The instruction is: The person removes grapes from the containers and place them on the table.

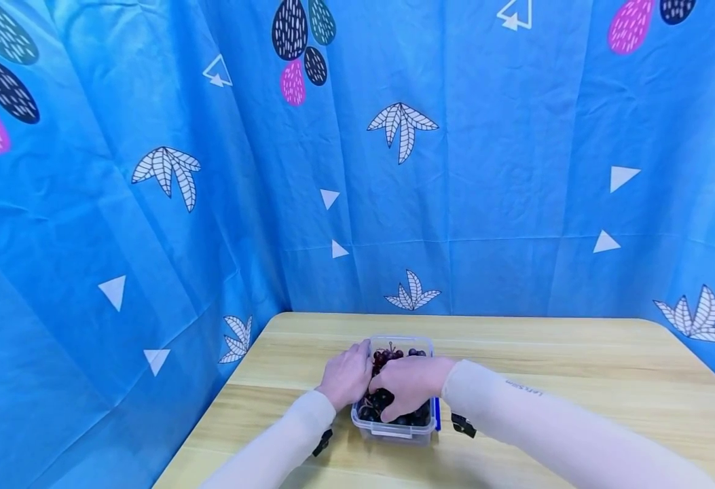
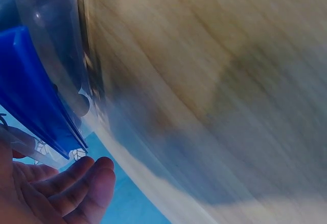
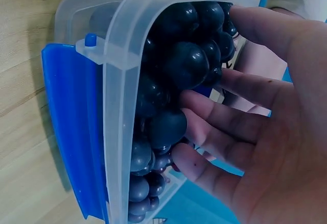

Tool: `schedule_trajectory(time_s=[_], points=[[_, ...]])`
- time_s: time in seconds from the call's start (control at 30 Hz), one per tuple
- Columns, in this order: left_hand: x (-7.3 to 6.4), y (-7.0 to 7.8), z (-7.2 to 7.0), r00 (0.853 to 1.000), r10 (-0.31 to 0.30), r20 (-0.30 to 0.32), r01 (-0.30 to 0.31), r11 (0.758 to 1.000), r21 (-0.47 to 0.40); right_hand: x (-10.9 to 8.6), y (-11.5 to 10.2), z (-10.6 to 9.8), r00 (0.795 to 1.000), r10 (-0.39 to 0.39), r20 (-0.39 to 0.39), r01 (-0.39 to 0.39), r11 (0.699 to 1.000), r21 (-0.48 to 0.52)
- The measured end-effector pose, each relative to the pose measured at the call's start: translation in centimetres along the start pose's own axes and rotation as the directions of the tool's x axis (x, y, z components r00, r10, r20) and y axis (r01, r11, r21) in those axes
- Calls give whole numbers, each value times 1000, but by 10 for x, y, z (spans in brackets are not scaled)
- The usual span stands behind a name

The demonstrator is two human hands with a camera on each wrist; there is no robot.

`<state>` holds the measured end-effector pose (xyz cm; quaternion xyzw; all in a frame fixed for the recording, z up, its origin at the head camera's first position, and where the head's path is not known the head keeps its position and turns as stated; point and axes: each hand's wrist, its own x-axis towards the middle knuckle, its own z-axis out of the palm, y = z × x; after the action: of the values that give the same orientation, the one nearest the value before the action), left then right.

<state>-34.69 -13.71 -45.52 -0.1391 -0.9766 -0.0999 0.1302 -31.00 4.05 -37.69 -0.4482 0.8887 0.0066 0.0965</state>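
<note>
A clear plastic container point(image 1: 394, 431) with blue side latches stands on the table, filled with dark grapes point(image 3: 186, 66). My left hand point(image 1: 347, 373) holds the container's left rim, and its fingers point(image 2: 94, 188) reach past the hanging blue latch point(image 2: 36, 91) in the left wrist view. Over the opening lies my right hand point(image 1: 412, 384), fingers spread and slightly bent. Its thumb and fingertips point(image 3: 196, 132) touch the grapes inside the rim. Reddish grapes with a bit of stem show at the container's far end. The right hand hides the middle of the bunch in the head view.
The light wooden table point(image 1: 553, 380) extends to both sides of the container. A blue patterned curtain point(image 1: 504, 170) hangs behind the table and along its left side. Dark wrist straps point(image 1: 463, 426) show below both sleeves.
</note>
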Motion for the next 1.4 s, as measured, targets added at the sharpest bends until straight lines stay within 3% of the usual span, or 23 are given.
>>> schedule_trajectory(time_s=[0.2, 0.73, 1.17, 1.4], points=[[1, 0, 1, 1000, -3, -2, 3, 1000, -3, 3, -4, -1, 999, 43, 18, -43, 999, -2], [2, -1, 4, 1000, 5, -10, -5, 1000, 1, 11, -7, 1, 997, 39, 59, -37, 998, -46], [1, -6, 6, 1000, 0, 6, 0, 1000, -20, 13, -7, 6, 996, 57, 69, -62, 995, 73], [3, -7, 5, 1000, 5, 1, -5, 1000, -20, 13, -4, 7, 998, 48, 34, -50, 996, 77]])
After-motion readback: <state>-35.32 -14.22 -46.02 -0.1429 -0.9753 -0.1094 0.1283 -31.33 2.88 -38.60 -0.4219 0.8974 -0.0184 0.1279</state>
